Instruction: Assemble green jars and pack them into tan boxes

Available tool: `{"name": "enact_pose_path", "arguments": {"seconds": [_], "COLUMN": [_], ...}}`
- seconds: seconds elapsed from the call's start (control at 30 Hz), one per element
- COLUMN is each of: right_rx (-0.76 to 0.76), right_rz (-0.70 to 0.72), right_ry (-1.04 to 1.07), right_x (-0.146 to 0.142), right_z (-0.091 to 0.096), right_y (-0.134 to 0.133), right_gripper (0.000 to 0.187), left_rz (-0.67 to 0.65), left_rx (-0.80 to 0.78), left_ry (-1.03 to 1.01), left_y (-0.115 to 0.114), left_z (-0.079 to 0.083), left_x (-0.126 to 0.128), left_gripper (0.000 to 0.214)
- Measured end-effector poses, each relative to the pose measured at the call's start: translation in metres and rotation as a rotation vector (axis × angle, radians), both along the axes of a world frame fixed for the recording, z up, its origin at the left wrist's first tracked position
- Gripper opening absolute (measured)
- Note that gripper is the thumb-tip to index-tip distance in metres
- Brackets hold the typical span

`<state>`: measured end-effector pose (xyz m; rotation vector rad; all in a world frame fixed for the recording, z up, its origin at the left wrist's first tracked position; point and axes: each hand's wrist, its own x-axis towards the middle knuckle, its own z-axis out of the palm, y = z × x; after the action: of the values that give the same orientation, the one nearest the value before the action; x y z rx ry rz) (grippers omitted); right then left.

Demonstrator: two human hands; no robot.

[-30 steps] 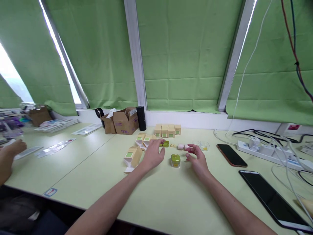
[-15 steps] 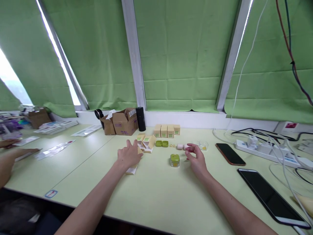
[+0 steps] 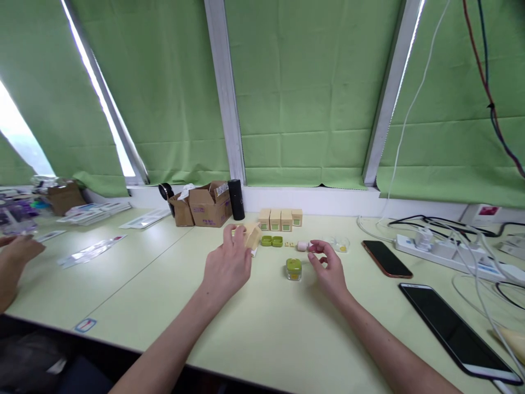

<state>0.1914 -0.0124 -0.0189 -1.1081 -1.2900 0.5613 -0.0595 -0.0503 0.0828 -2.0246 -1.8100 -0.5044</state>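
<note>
My left hand [image 3: 230,261] is curled over a kraft carton [image 3: 251,235], which lies left of center among similar folded cartons. The fingers and palm hide much of the pile. My right hand [image 3: 330,269] rests with thumb and index finger curved and slightly apart, holding nothing I can see. The index fingertip is beside a small pale pink bottle [image 3: 302,246] lying on its side, and covers what lies behind it. Between my hands stands a clear jar with a green lid [image 3: 293,268]. Two green square lids [image 3: 272,241] sit behind it, near several tiny yellowish pieces [image 3: 289,244].
Several small kraft boxes [image 3: 280,219] stand at the back. Clear dishes [image 3: 341,244] lie beyond my right hand. Phones [image 3: 386,258], a tablet [image 3: 455,328] and a power strip [image 3: 443,254] occupy the right. A cardboard box [image 3: 211,207] stands back left; another person's hand [image 3: 18,254] is far left.
My left hand has moved forward and right over the carton pile, and the white flap below it is out of sight. My right hand has shifted slightly left, covering the second pink bottle.
</note>
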Motion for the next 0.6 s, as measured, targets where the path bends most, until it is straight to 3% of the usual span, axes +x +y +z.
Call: {"name": "enact_pose_path", "arguments": {"seconds": [0.17, 0.3, 0.43, 0.6], "right_rx": [0.056, 0.031, 0.042, 0.051], "right_rz": [0.052, 0.104, 0.167, 0.147], "right_ry": [-0.105, -0.06, 0.021, 0.052], "right_x": [-0.011, -0.019, -0.022, -0.019], "right_z": [0.014, 0.019, 0.016, 0.018], "right_y": [-0.015, -0.021, -0.02, -0.018], "right_gripper": [0.04, 0.046, 0.049, 0.042], "left_rz": [-0.332, -0.557, -0.658, -0.855], "left_rx": [0.341, 0.5, 0.515, 0.41], "left_ry": [-0.041, -0.006, -0.013, -0.134], "left_y": [0.021, 0.035, 0.039, 0.037], "left_z": [-0.018, -0.032, -0.044, -0.052], "left_x": [0.036, 0.061, 0.076, 0.077], "left_gripper": [0.044, 0.04, 0.036, 0.051]}}
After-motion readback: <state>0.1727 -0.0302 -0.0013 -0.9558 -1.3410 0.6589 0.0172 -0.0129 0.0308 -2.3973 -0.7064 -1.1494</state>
